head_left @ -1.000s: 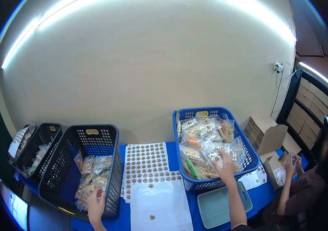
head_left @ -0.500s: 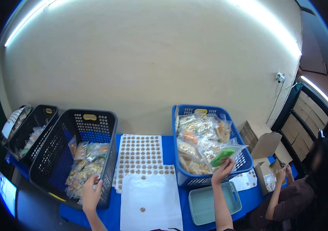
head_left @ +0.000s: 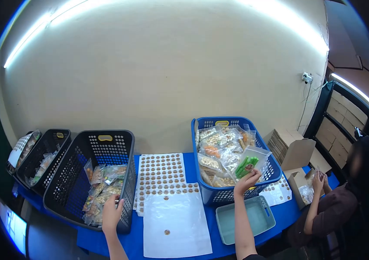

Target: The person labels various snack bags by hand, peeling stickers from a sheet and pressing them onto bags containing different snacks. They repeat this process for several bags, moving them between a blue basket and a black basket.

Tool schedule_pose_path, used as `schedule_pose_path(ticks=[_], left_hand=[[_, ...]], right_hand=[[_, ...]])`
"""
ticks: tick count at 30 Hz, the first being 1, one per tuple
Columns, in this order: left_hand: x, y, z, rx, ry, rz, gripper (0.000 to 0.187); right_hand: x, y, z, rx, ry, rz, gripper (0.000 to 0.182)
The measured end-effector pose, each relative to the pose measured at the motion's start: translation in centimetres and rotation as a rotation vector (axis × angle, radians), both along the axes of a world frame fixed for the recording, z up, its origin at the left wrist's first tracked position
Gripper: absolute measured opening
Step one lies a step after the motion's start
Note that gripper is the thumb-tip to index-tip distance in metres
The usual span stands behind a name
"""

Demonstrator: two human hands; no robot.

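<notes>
My right hand (head_left: 247, 182) is closed on a clear bag of green sticks (head_left: 247, 166), which bears a round brown sticker, over the front of the blue basket (head_left: 206, 196). Many clear packets (head_left: 219, 143) of pale and orange pieces fill that basket. My left hand (head_left: 113, 211) is at the right front rim of the large black basket (head_left: 126, 186), fingers apart and holding nothing. Filled packets (head_left: 102, 186) lie inside the black basket. Between the baskets are sheets of round stickers (head_left: 162, 169) and a white sheet (head_left: 173, 242) with few stickers left on it.
A grey-green tray (head_left: 227, 236) stands before the blue basket, beside another sticker sheet (head_left: 275, 193). Smaller black baskets (head_left: 48, 151) are at the left. At the right, a co-worker (head_left: 331, 208) stands by an open cardboard box (head_left: 299, 182).
The bag in my right hand has turned from tilted to more upright, its sticker now showing. The whole view has shifted slightly. The co-worker's hands have come closer together.
</notes>
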State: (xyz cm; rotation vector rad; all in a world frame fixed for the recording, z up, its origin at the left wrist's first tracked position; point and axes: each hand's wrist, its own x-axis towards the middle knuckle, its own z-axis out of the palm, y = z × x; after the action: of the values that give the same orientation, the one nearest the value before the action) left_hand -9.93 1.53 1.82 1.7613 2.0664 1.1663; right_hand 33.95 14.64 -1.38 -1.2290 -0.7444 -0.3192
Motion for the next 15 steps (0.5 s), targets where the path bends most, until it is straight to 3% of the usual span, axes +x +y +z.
schedule_pose_path(ticks=[1, 4, 6, 11, 15], left_hand=[[0.1, -0.1, 0.1, -0.002, 0.003, 0.0, 0.025], [-0.1, 0.0, 0.2, 0.003, -0.015, -0.038, 0.025], [-0.4, -0.2, -0.2, 0.011, -0.029, -0.06, 0.025], [-0.6, -0.6, -0.6, 0.001, -0.115, -0.053, 0.027], [-0.3, -0.8, -0.2, -0.026, -0.125, -0.041, 0.026]], right_hand=[[0.2, 0.2, -0.4, -0.016, 0.019, 0.013, 0.015], [0.5, 0.9, 0.2, -0.576, -0.163, -0.125, 0.025], [-0.2, 1.1, 0.0, -0.843, -0.4, -0.287, 0.044], [-0.6, 0.8, 0.5, -0.961, -0.468, -0.163, 0.037], [-0.8, 0.4, 0.8, -0.787, -0.417, -0.097, 0.031]])
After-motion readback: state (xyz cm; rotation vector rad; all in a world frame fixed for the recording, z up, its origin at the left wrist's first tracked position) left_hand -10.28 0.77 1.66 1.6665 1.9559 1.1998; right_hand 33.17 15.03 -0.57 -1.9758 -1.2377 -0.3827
